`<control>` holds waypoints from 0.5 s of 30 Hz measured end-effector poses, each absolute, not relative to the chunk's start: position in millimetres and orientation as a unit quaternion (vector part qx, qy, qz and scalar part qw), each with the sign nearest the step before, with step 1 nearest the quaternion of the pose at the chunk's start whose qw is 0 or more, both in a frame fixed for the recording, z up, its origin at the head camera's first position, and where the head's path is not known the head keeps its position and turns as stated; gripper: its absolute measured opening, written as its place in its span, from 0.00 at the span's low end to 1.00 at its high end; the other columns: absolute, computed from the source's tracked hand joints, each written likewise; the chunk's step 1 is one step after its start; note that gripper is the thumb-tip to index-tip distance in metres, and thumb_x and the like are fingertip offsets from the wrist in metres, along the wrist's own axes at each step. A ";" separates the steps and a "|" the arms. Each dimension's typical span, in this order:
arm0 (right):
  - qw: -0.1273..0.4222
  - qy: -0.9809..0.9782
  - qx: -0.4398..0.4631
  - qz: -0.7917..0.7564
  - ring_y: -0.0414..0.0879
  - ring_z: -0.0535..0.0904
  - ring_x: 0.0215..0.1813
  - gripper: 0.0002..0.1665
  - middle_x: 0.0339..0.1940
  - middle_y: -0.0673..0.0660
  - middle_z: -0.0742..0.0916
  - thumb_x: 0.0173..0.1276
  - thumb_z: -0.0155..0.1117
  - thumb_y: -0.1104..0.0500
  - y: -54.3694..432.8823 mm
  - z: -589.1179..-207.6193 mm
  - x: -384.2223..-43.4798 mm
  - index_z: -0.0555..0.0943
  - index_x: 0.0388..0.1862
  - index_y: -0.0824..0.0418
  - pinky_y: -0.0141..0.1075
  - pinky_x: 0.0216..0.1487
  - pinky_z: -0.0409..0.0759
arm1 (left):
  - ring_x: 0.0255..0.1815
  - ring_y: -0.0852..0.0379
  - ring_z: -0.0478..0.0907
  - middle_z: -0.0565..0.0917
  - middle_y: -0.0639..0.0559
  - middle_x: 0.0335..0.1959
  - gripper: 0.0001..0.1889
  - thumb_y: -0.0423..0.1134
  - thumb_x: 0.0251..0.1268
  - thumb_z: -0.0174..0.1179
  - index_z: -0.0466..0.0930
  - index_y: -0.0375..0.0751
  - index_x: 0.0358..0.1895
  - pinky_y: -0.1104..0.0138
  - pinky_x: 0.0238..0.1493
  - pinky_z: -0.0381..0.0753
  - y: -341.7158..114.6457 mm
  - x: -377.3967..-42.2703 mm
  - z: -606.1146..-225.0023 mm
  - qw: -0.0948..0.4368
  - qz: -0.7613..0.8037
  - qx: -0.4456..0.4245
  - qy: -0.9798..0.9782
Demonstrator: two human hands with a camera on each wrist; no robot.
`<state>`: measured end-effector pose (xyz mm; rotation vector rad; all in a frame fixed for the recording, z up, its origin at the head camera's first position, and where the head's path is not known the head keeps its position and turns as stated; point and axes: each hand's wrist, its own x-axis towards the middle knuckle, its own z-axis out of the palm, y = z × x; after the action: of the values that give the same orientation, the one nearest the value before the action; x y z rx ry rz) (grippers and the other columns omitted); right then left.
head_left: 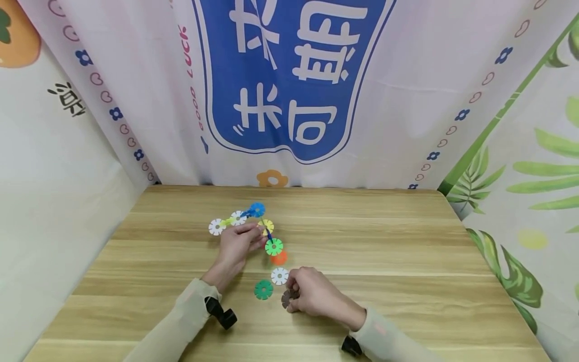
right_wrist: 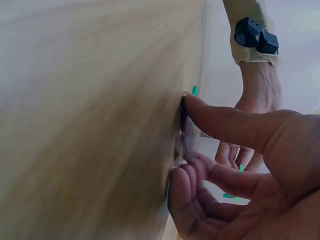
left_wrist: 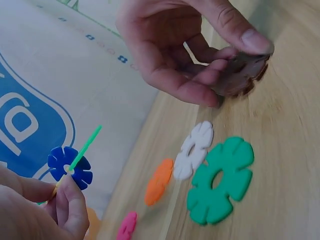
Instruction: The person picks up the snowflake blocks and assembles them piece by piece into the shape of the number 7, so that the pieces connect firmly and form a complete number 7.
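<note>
Between its fingertips my left hand (head_left: 235, 246) pinches a yellow flower-shaped disc (head_left: 269, 226). That disc is part of a linked chain of notched plastic discs. The chain runs left through a blue disc (head_left: 259, 206) and a white disc (head_left: 236, 220) to another white disc (head_left: 214, 229). Toward me it continues with a dark blue disc (left_wrist: 80, 176) and a bright green disc (head_left: 278, 250). My right hand (head_left: 316, 294) grips a brown notched disc (left_wrist: 243, 75) between thumb and fingers, low over the table, right of a loose dark green disc (head_left: 260, 293).
A loose white disc (head_left: 277, 280) and an orange disc (head_left: 282, 259) lie on the wooden table (head_left: 384, 241) between the hands. A pink disc (left_wrist: 127, 227) lies beyond them. Printed cloth (head_left: 407, 100) hangs behind the table's far edge.
</note>
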<state>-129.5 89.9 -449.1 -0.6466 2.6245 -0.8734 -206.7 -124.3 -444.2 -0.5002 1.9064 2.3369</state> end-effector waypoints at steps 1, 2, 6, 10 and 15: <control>0.150 0.913 -0.224 -0.306 0.36 0.74 0.36 0.21 0.32 0.47 0.83 0.48 0.88 0.60 90.7 -449.0 -129.4 0.86 0.39 0.58 0.27 0.39 0.77 | 0.33 0.59 0.90 0.90 0.44 0.43 0.17 0.25 0.71 0.64 0.80 0.23 0.60 0.68 0.46 0.94 -122.8 -207.3 -444.2 0.042 0.766 -0.161 0.621; 0.148 0.912 -0.223 -0.310 0.36 0.73 0.36 0.19 0.32 0.47 0.82 0.50 0.87 0.60 91.5 -448.7 -129.3 0.86 0.39 0.58 0.27 0.39 0.76 | 0.33 0.59 0.89 0.90 0.45 0.42 0.17 0.25 0.71 0.64 0.80 0.23 0.59 0.68 0.46 0.94 -121.3 -207.8 -444.3 0.042 0.768 -0.160 0.619; 0.133 0.907 -0.223 -0.332 0.36 0.74 0.35 0.09 0.32 0.48 0.82 0.59 0.81 0.64 93.4 -447.9 -129.2 0.87 0.35 0.58 0.27 0.37 0.76 | 0.34 0.58 0.89 0.90 0.45 0.41 0.15 0.24 0.71 0.64 0.80 0.23 0.58 0.68 0.46 0.94 -116.2 -209.3 -444.7 0.041 0.774 -0.157 0.612; 0.128 0.899 -0.222 -0.355 0.33 0.77 0.33 0.05 0.30 0.47 0.87 0.63 0.77 0.65 95.5 -445.8 -130.3 0.89 0.33 0.57 0.27 0.38 0.79 | 0.35 0.57 0.89 0.90 0.41 0.44 0.15 0.24 0.71 0.64 0.80 0.23 0.58 0.68 0.46 0.94 -113.2 -209.5 -444.8 0.042 0.774 -0.160 0.611; 0.131 0.887 -0.211 -0.389 0.31 0.82 0.30 0.04 0.30 0.47 0.93 0.63 0.77 0.65 101.2 -441.5 -133.8 0.92 0.34 0.55 0.26 0.36 0.83 | 0.36 0.58 0.89 0.89 0.42 0.46 0.17 0.25 0.71 0.63 0.79 0.24 0.61 0.68 0.47 0.93 -112.5 -210.8 -443.9 0.045 0.771 -0.166 0.614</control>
<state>-133.8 101.2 -441.5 -0.6114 2.5761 -1.1280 -210.8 -112.5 -443.9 -0.5071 1.8741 2.3534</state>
